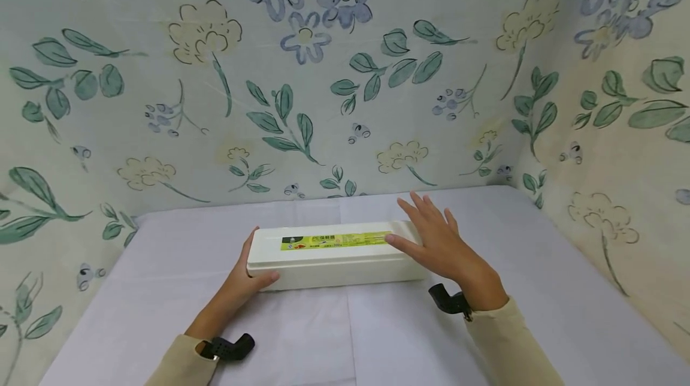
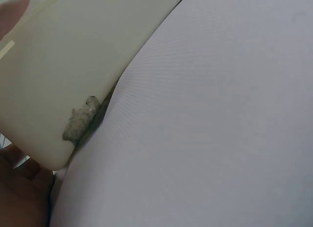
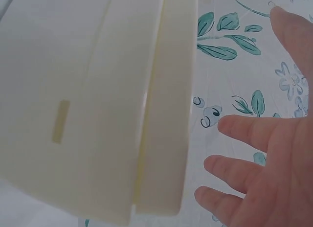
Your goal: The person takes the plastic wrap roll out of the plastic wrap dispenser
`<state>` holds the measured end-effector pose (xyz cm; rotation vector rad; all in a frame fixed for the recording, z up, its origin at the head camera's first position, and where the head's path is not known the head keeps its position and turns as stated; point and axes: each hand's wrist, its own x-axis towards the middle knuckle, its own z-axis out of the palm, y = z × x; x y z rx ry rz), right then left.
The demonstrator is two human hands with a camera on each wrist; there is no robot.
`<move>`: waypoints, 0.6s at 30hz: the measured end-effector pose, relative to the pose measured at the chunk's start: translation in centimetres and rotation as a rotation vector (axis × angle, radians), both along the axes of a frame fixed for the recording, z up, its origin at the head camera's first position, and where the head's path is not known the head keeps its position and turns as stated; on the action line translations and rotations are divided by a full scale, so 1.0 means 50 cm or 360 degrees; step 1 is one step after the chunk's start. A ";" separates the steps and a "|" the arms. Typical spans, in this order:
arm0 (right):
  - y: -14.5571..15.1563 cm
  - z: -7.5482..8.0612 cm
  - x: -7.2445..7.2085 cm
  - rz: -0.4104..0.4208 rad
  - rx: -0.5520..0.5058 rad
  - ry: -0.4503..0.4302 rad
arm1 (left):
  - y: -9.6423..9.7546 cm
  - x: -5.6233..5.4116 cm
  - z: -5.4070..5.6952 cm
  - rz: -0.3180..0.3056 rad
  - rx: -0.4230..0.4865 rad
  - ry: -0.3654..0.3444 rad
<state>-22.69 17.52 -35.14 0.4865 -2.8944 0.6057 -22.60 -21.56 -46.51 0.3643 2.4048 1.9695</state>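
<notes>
A long white plastic cling film box (image 1: 334, 275) lies crosswise on the table, with a green and yellow label (image 1: 323, 242) along its lid. My left hand (image 1: 239, 284) grips its left end, thumb on the front side and fingers round the far corner. In the left wrist view, a grey smudge (image 2: 80, 123) marks the box near its lower edge. Over the right end of the box, my right hand (image 1: 444, 248) is held with fingers spread and nothing in it. The right wrist view shows its fingers (image 3: 244, 131) apart from the box's lid edge (image 3: 168, 104).
A white cloth (image 1: 307, 338) covers the table. Behind it and along the right side hang floral-patterned drapes (image 1: 323, 122). Each wrist wears a black strap with a small camera, such as the one on the left wrist (image 1: 229, 347).
</notes>
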 end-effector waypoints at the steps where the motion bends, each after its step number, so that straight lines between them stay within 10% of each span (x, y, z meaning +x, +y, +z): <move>1: 0.000 0.000 0.000 0.0004 -0.0003 0.0001 | 0.000 -0.001 -0.001 -0.0002 -0.0005 0.0006; 18: -0.003 -0.022 -0.005 0.0084 -0.0039 -0.0019 | 0.001 0.001 -0.003 0.0035 -0.0061 0.0031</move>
